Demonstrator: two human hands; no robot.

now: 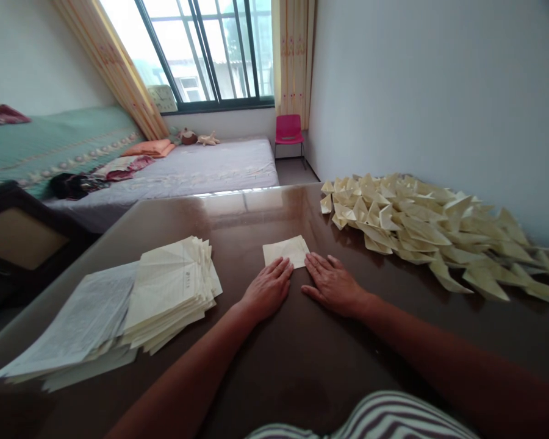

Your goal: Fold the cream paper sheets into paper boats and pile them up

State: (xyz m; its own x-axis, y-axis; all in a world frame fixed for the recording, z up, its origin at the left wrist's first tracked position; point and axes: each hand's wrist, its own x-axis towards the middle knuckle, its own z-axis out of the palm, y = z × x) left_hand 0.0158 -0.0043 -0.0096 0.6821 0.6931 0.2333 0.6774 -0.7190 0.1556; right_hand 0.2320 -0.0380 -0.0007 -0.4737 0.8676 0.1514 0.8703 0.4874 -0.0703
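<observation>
A small folded sheet of cream paper (285, 249) lies flat on the brown table in front of me. The fingers of my left hand (269, 285) stretch over its lower left edge and rest on it. At its lower right corner, the outstretched fingertips of my right hand (332, 283) touch the paper, with the thumb apart on the table. Both hands lie palm down and grip nothing. Part of the paper's near edge is hidden under my fingers.
To the left lie a stack of cream paper sheets (167, 283) and some greyish printed sheets (86, 311). Many folded paper boats (407, 213) are heaped at the right by the wall. Beyond the glossy table (251, 219) are a bed (219, 161) and a pink chair (288, 129).
</observation>
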